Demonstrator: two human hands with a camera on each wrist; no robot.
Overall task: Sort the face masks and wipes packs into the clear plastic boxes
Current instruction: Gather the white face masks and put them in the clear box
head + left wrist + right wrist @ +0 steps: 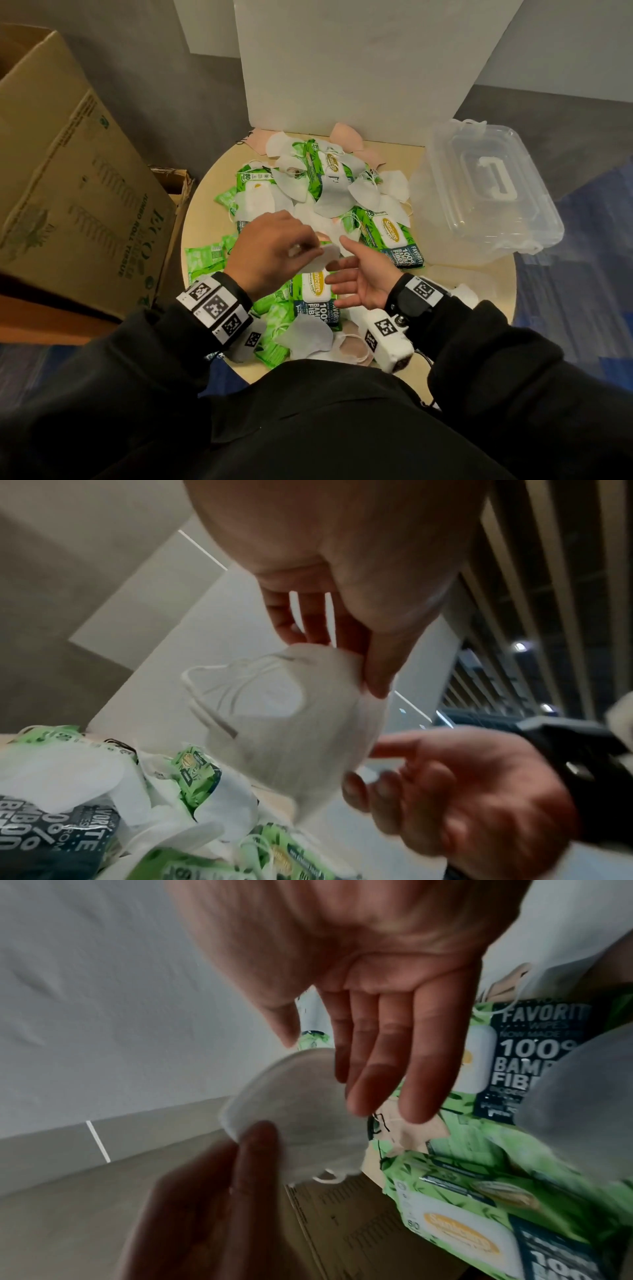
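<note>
The left hand pinches a white mask by its upper edge between thumb and fingers, holding it up over the middle of the table, just toward the near edge from the heap. The right hand waits beside it, palm up, fingers straight and slightly spread, fingertips just beside the mask's lower edge; whether they touch it I cannot tell.

To pass it over well, I would say the right hand should take the mask's body flat on the palm and gather the loose ear loop, so nothing snags on the pile when it is carried off.

The box stands at the table's right edge with its lid on and white handle up. That is the chief obstacle: it must be opened before anything goes in. Only one clear box shows.

Other masks and green wipes packs lie tangled across the table from the far edge to the near one, loops crossing packs. A cardboard carton stands off the left edge, and a white board rises behind the far edge.
</note>
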